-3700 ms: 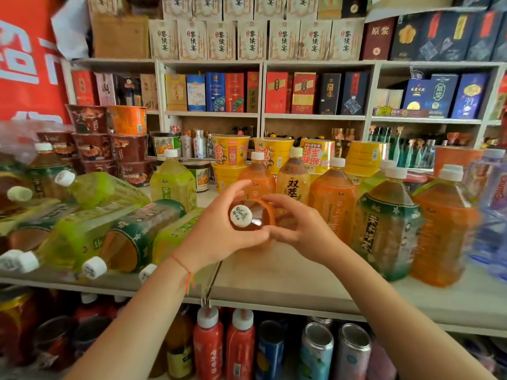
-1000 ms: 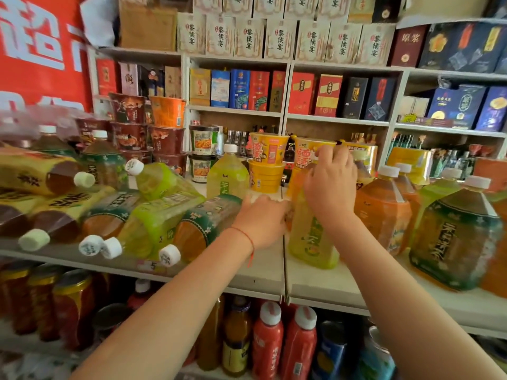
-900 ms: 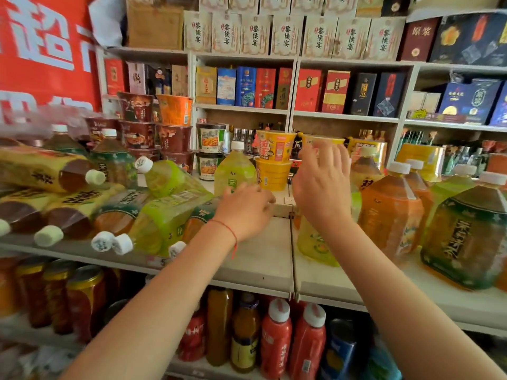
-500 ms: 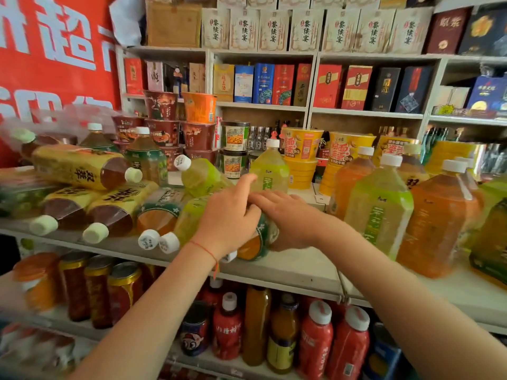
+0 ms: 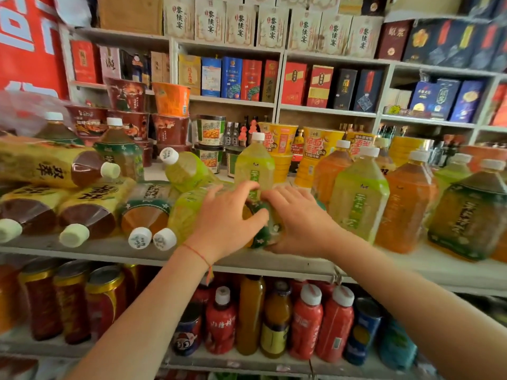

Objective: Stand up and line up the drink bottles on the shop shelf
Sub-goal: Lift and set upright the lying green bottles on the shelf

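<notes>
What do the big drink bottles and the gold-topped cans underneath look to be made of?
Bottles such as the upright green one: probably clear plastic, since the drink's colour shows through, with glossy printed wraps and matte white caps. Cans: seemingly metal, judging by their shiny gold rims.

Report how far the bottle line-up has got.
Done: bottles right of the hands stand upright, like the green bottle. In hand: left hand and right hand grip a green-labelled bottle lying down. Left: the toppled bottles lying at the left.

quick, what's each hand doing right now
Left hand: fingers curled round the lying green-labelled bottle.
Right hand: gripping the same bottle.
</notes>
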A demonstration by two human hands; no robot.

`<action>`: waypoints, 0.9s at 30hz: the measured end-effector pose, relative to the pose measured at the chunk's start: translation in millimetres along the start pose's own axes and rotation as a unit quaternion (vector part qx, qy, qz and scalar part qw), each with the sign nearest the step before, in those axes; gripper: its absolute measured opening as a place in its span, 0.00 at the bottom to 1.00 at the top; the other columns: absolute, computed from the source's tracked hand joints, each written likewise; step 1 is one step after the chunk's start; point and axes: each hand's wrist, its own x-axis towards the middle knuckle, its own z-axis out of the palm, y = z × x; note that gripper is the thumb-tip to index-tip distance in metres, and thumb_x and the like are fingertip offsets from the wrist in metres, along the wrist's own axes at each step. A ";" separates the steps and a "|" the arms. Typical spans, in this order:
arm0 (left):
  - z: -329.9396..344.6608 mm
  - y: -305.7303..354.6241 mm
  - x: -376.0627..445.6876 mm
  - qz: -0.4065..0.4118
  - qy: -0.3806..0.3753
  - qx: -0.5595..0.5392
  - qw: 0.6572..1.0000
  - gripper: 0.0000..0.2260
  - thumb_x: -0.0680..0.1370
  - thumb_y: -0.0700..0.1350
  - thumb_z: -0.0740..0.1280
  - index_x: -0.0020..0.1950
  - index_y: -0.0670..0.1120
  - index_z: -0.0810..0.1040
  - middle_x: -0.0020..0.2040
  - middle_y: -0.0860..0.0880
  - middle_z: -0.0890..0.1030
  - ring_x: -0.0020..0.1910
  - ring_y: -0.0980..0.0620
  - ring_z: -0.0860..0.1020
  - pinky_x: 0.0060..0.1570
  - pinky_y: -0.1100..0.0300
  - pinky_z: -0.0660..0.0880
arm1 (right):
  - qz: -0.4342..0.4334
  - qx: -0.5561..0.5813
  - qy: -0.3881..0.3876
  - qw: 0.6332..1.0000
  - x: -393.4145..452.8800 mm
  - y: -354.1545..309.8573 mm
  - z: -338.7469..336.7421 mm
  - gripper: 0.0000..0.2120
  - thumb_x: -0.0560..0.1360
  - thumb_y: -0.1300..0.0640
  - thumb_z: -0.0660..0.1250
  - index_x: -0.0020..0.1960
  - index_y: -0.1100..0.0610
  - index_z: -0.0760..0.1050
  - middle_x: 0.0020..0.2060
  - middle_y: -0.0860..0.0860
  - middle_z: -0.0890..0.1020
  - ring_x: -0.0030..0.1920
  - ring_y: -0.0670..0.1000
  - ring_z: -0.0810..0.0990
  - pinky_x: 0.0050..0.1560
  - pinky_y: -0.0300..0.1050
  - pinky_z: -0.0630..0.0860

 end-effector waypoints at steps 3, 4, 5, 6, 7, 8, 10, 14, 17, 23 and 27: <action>6.0 5.5 -1.2 -0.026 0.067 -0.191 0.979 0.24 0.76 0.57 0.64 0.72 0.55 0.67 0.64 0.55 0.76 0.64 0.57 0.73 0.66 0.56 0.70 | 0.066 0.054 0.067 0.994 -7.9 2.8 4.1 0.41 0.64 0.36 0.75 0.70 0.53 0.66 0.61 0.48 0.75 0.63 0.53 0.73 0.63 0.51 0.66; 6.2 9.4 0.0 -0.042 0.102 -0.261 0.959 0.24 0.77 0.54 0.65 0.72 0.55 0.66 0.64 0.56 0.74 0.64 0.60 0.72 0.64 0.61 0.70 | 0.107 0.114 0.094 0.983 -8.3 6.1 2.2 0.41 0.63 0.36 0.77 0.69 0.52 0.66 0.59 0.46 0.75 0.61 0.52 0.74 0.61 0.49 0.68; 5.4 12.9 1.8 -0.064 0.125 -0.322 0.936 0.25 0.78 0.52 0.66 0.74 0.54 0.64 0.64 0.56 0.73 0.64 0.62 0.71 0.62 0.65 0.69 | 0.158 0.191 0.124 0.961 -6.9 8.9 -0.3 0.41 0.62 0.37 0.78 0.67 0.50 0.65 0.58 0.45 0.75 0.59 0.49 0.75 0.59 0.47 0.72; 5.0 17.6 4.4 -0.086 0.119 -0.365 0.919 0.25 0.80 0.50 0.65 0.75 0.54 0.63 0.64 0.57 0.72 0.64 0.63 0.71 0.58 0.67 0.68 | 0.216 0.273 0.156 0.924 -5.1 12.2 -3.0 0.40 0.62 0.39 0.80 0.66 0.49 0.65 0.56 0.44 0.76 0.57 0.47 0.77 0.56 0.46 0.76; 6.0 23.6 7.2 -0.103 0.082 -0.384 0.914 0.25 0.81 0.50 0.65 0.76 0.53 0.61 0.63 0.58 0.72 0.64 0.63 0.71 0.55 0.69 0.67 | 0.276 0.349 0.181 0.877 -3.2 16.0 -3.9 0.38 0.62 0.42 0.81 0.64 0.49 0.65 0.54 0.44 0.77 0.55 0.46 0.78 0.53 0.44 0.78; 10.8 28.3 10.4 -0.111 0.027 -0.382 0.917 0.25 0.82 0.50 0.63 0.77 0.53 0.59 0.63 0.58 0.71 0.64 0.61 0.71 0.52 0.69 0.67 | 0.325 0.405 0.203 0.830 -1.3 18.9 -3.3 0.37 0.63 0.45 0.82 0.63 0.50 0.65 0.52 0.43 0.77 0.54 0.45 0.79 0.51 0.43 0.78; 27.3 38.6 13.9 -0.114 -0.063 -0.376 0.918 0.25 0.82 0.50 0.64 0.77 0.54 0.59 0.63 0.58 0.72 0.66 0.57 0.72 0.57 0.64 0.72 | 0.370 0.434 0.242 0.785 2.2 21.7 3.6 0.35 0.65 0.48 0.82 0.63 0.51 0.65 0.52 0.45 0.77 0.55 0.48 0.79 0.49 0.40 0.76; 50.8 49.1 26.6 -0.127 -0.079 -0.393 0.907 0.20 0.81 0.47 0.64 0.71 0.61 0.65 0.68 0.60 0.73 0.67 0.62 0.71 0.71 0.56 0.67 | 0.362 0.401 0.259 0.800 10.2 22.8 18.3 0.41 0.70 0.55 0.78 0.75 0.55 0.58 0.65 0.51 0.70 0.66 0.51 0.71 0.65 0.46 0.71; 54.8 54.6 38.2 -0.137 -0.087 -0.389 0.907 0.15 0.81 0.44 0.63 0.60 0.64 0.68 0.61 0.61 0.75 0.60 0.66 0.72 0.62 0.63 0.69 | 0.305 0.274 0.269 0.871 14.4 25.5 26.9 0.39 0.76 0.58 0.71 0.79 0.58 0.52 0.76 0.59 0.59 0.76 0.57 0.59 0.75 0.54 0.62; 69.3 54.7 53.9 -0.157 -0.079 -0.366 0.914 0.19 0.80 0.46 0.59 0.69 0.60 0.63 0.65 0.62 0.72 0.68 0.59 0.68 0.66 0.62 0.65 | 0.264 0.149 0.210 0.929 17.7 37.7 38.3 0.40 0.78 0.65 0.67 0.79 0.69 0.44 0.79 0.67 0.47 0.80 0.66 0.44 0.79 0.61 0.52; 56.0 55.9 50.7 -0.130 -0.089 -0.294 0.943 0.17 0.84 0.42 0.59 0.72 0.55 0.66 0.57 0.69 0.70 0.65 0.61 0.67 0.57 0.78 0.64 | 0.220 0.105 0.215 0.946 10.8 38.4 40.8 0.35 0.76 0.70 0.63 0.78 0.70 0.51 0.78 0.67 0.52 0.80 0.65 0.48 0.78 0.61 0.54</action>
